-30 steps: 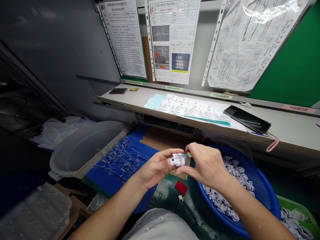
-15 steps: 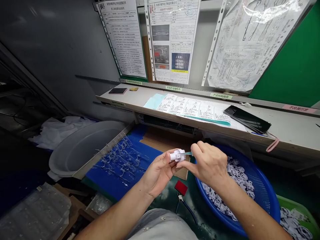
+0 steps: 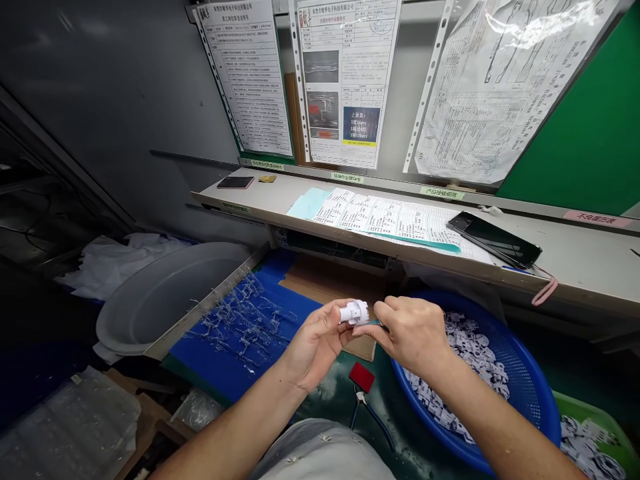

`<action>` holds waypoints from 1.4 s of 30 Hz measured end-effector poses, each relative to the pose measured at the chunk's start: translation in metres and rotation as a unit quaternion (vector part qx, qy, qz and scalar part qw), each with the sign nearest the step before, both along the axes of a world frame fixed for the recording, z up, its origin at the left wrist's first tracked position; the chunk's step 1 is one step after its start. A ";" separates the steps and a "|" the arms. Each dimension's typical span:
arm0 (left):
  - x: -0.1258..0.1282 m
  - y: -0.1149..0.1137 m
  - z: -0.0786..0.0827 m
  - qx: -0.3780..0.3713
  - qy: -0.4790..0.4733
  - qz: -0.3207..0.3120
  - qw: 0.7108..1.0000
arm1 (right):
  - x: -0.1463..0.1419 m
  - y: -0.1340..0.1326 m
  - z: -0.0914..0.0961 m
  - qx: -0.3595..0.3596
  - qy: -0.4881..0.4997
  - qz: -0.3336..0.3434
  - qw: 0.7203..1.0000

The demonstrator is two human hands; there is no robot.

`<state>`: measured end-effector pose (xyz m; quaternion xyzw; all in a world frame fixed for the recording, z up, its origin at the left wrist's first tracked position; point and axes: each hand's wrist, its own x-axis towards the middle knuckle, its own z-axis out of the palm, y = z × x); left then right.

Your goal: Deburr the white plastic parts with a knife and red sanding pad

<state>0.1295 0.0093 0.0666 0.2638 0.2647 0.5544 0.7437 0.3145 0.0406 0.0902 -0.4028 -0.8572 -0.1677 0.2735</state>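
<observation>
My left hand (image 3: 313, 350) grips a white moulded plastic part (image 3: 354, 312) between thumb and fingers, above a piece of brown cardboard (image 3: 363, 348). My right hand (image 3: 410, 333) pinches a thin teal-handled tool (image 3: 371, 323), whose tip lies against the lower side of the part. The exact tool type is too small to tell. Below my right forearm stands a round blue plastic basket (image 3: 520, 393), heaped with several white parts (image 3: 473, 347).
Blue-handled pliers (image 3: 367, 410) and a red square pad (image 3: 362, 377) lie close in front of me. A blue mat (image 3: 235, 353) holds clear plastic runners, beside a grey tub (image 3: 165, 300). A green bin (image 3: 590, 417) sits at lower right. Papers and a phone (image 3: 494, 239) occupy the shelf ahead.
My right hand has dropped lower and turned, bringing the teal tool from the top of the white part to its lower side. My left hand stays nearly still.
</observation>
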 end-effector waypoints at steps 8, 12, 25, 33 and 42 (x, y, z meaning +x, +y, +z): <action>0.005 0.001 -0.006 -0.027 -0.093 -0.031 0.995 | -0.006 -0.007 -0.015 0.079 0.105 0.119 0.984; 0.005 -0.001 -0.002 -0.041 -0.105 -0.030 0.993 | -0.017 -0.021 -0.034 0.113 0.105 0.174 0.973; -0.025 0.013 0.009 0.149 0.208 -0.127 0.958 | 0.020 0.003 0.015 -0.117 0.019 0.133 0.984; -0.032 0.022 0.020 0.165 0.218 -0.197 0.941 | 0.010 0.008 0.029 -0.079 -0.104 0.165 0.978; -0.011 0.012 0.004 0.085 0.069 -0.115 0.987 | 0.016 0.006 0.019 0.049 -0.048 0.116 0.991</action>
